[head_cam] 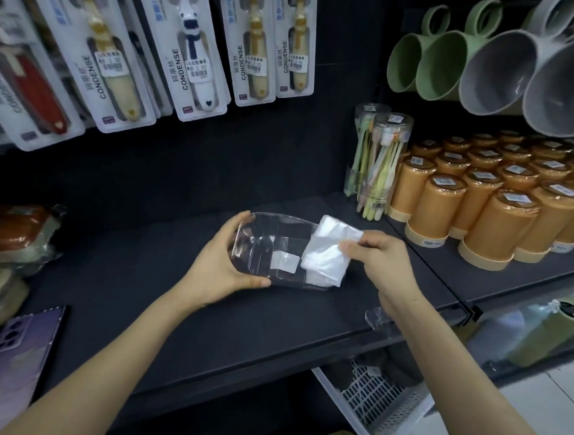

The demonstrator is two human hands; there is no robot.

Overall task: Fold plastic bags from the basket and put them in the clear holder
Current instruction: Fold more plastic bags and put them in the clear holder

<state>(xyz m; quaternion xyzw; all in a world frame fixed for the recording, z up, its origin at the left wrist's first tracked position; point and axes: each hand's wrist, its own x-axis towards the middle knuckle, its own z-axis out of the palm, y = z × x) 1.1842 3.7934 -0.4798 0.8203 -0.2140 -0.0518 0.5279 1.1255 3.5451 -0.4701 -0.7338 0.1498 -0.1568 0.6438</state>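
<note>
At the right fingertips: a folded plastic bag [326, 252], white and translucent, pinched at its right edge between the thumb and curled fingers [353, 250] of the right hand [381, 259].
- Bag position: at the right-hand end of the clear holder [271, 236], its left part overlapping the holder's wall. It appears partly inside the mouth, though the transparent plastic makes this hard to confirm.
- Left hand [221, 263]: grips the holder's left end, with the fingers curled over the far rim and the thumb laid along the near edge.
- Holder: tipped on its side, low over the dark shelf [206, 329]. A white label [285, 260] is on its near face.
- Basket [382, 412]: white, slotted, below the shelf's front edge at lower right, well apart from both hands.
- Phone [23, 340]: lies at the shelf's left end, purple back upward.
- Hanging above: carded toothbrush packs [194, 56], each with a price sticker.
- Right of the hands: two clear tubs of toothbrushes [381, 162] stand upright beside rows of orange cups [479, 207].
- Upper right: green and grey mugs [453, 63] lie on their sides in a row.
</note>
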